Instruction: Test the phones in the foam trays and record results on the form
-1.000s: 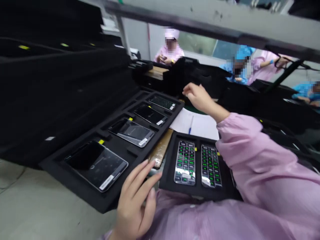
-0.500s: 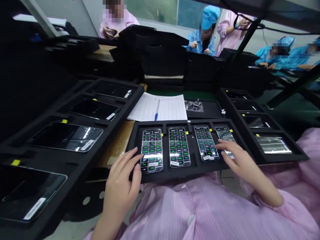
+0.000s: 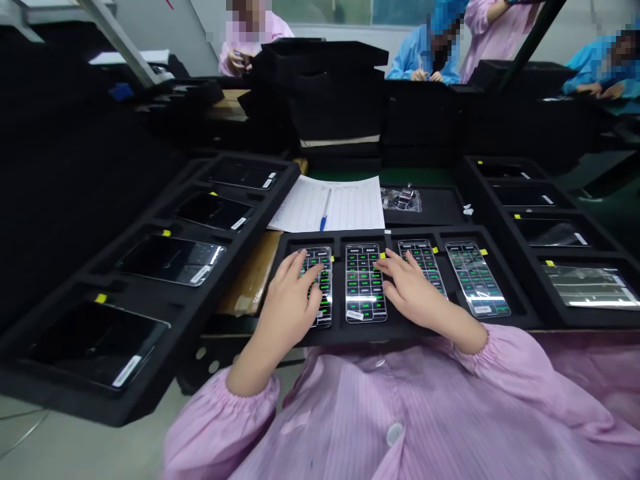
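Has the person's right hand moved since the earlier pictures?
Yes. Against the black foam tray, the right hand has moved left, toward the left hand. Its fingers now reach the second phone from the left, not the fourth.

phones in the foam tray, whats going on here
A person in a pink smock has both hands on a black foam tray of four lit phones showing green grids. The left hand covers one phone, and the right hand touches the next phone. More phones lie in trays alongside, with co-workers beyond.
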Tool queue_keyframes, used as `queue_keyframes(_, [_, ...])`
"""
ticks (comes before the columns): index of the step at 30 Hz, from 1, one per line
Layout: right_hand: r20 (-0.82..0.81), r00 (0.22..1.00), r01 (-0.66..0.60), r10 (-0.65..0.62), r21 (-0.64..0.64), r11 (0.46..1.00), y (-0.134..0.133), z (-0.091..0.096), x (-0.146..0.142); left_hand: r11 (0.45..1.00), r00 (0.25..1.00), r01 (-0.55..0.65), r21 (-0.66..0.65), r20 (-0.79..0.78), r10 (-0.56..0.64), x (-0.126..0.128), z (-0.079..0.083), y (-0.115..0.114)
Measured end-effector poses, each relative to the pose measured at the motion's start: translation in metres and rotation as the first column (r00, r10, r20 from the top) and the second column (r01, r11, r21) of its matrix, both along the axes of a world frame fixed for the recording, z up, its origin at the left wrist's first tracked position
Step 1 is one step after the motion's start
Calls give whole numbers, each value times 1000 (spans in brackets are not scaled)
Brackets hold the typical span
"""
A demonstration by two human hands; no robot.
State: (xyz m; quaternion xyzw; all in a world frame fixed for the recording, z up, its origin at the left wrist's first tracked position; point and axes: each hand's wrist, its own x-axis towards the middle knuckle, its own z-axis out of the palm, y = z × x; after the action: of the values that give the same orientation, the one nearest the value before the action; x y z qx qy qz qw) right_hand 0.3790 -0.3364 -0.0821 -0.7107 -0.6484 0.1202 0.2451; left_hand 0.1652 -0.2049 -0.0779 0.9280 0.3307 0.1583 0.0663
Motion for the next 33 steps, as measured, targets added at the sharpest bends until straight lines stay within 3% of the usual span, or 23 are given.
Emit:
queue_keyframes(3, [-27, 998, 63, -60, 120, 991, -19, 5, 14, 1000, 997, 19, -11, -70, -20, 7, -3, -1])
queue_keyframes(7, [-15, 961, 272, -278, 262, 926, -52, 7, 46, 998, 997, 54, 29, -61, -52, 5, -4, 1])
queue_keyframes(11, [31, 930, 353, -367, 204, 913, -62, -4, 66, 997, 1000, 18, 78, 8, -19, 1, 2, 8])
queue_keyframes(15, [4, 940, 337, -340, 129, 933, -53, -15, 67, 999, 1000, -16, 51, 4, 15, 3, 13, 18])
queue_keyframes(18, [2, 944, 326, -329, 132, 936, -55, -11, 77, 1000, 1000, -22, 10, -8, 23, 8, 21, 28])
queue_keyframes(20, [3, 912, 400, -410, 220, 890, -65, -4, 94, 999, 999, -40, -5, -18, 40, 12, 26, 37])
queue_keyframes(22, [-2, 846, 510, -534, 299, 807, -77, 1, 115, 998, 997, -57, -17, -49, 56, 17, 30, 46])
queue_keyframes(24, [19, 796, 572, -605, 301, 763, -88, 3, 131, 996, 992, -83, -32, -96, 79, 23, 33, 53])
queue_keyframes(29, [131, 816, 535, -563, 198, 821, -96, -8, 134, 992, 983, -115, -53, -152, 106, 35, 32, 59])
queue_keyframes(33, [130, 817, 534, -561, 195, 823, -90, -6, 135, 996, 988, -84, -12, -130, 81, 36, 17, 66])
